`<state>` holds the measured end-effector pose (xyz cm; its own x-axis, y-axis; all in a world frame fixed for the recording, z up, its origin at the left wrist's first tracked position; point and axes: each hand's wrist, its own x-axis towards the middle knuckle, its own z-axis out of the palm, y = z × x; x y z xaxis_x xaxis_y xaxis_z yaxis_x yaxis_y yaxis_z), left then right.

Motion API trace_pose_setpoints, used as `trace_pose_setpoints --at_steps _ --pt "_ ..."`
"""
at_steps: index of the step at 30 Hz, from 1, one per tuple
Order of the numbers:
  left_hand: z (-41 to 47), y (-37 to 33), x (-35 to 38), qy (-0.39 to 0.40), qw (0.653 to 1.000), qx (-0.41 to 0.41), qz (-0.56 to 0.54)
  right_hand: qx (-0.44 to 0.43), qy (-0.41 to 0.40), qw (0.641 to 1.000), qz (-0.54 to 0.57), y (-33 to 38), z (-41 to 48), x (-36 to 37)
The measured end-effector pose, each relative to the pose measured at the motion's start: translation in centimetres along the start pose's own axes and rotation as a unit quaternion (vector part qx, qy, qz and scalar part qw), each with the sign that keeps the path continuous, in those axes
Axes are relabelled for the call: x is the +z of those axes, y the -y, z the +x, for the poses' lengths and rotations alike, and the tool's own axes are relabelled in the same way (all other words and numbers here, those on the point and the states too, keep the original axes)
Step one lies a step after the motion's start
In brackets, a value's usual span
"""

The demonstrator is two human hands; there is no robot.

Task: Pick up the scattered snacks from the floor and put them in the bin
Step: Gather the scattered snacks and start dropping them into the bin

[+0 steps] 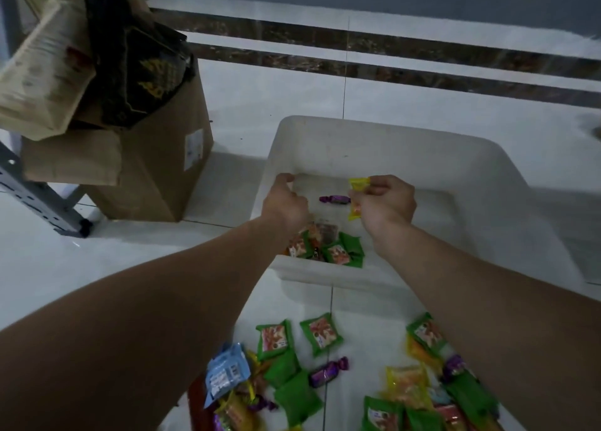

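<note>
Where the hands are: both arms reach forward over the white bin (374, 131), which stands on the tiled floor (260, 99).
Right hand (387, 200): over the middle of the bin. The thumb and fingers pinch a yellow packet (357, 183) by its upper end, and the rest hangs down above the bin's bottom.
Left hand (286, 203): just inside the bin's left wall. The fingers are loosely curled, with nothing visible in them.
Bin contents: a purple candy (335, 199) lies on the bottom between the two hands. A small heap of green packets (341, 252) lies against the near wall.
Snacks on floor: scattered in front of the bin's near edge. To the left lie green floor packets (320, 333), a blue packet (226, 370) and a second purple sweet (328, 372). To the right, a yellow floor packet (408, 386) and more green ones are partly hidden by the right forearm.
Surroundings: a cardboard box (156, 170) stands on the floor left of the bin. A grey rack leg (39, 200) is at the picture's left edge.
</note>
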<state>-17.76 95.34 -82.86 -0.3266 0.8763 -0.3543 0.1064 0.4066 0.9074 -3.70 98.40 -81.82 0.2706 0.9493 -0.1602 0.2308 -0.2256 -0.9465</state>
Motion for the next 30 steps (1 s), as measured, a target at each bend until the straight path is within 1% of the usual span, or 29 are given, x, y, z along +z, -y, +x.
trace_pose_setpoints --at_steps 8,11,15,19,22,25,30 --pt "-1.8 -0.8 -1.2 0.011 0.999 0.038 -0.002 -0.002 0.040 0.997 -0.072 -0.9 -0.3 0.4" --pt "-3.1 -1.4 -2.4 0.007 0.998 0.058 -0.015 -0.018 0.052 0.995 -0.081 -0.6 -1.5 0.2" --pt "-5.4 -2.2 -5.3 -0.021 0.994 0.099 -0.041 -0.070 0.085 0.992 -0.062 0.6 -4.4 0.9" --pt "-7.9 -2.4 -10.2 -0.066 0.988 0.128 -0.061 -0.107 0.115 0.987 -0.014 2.5 -7.8 3.4" --pt "-9.8 -2.2 -14.9 -0.110 0.982 0.137 -0.063 -0.141 0.146 0.979 0.000 4.1 -10.5 6.5" --pt "-11.8 -1.7 -19.5 -0.149 0.980 0.126 -0.041 -0.166 0.193 0.967 0.003 5.6 -13.6 9.8" --pt "-15.2 -1.1 -26.6 -0.241 0.966 0.091 -0.021 -0.175 0.297 0.939 0.006 7.3 -19.4 15.2"
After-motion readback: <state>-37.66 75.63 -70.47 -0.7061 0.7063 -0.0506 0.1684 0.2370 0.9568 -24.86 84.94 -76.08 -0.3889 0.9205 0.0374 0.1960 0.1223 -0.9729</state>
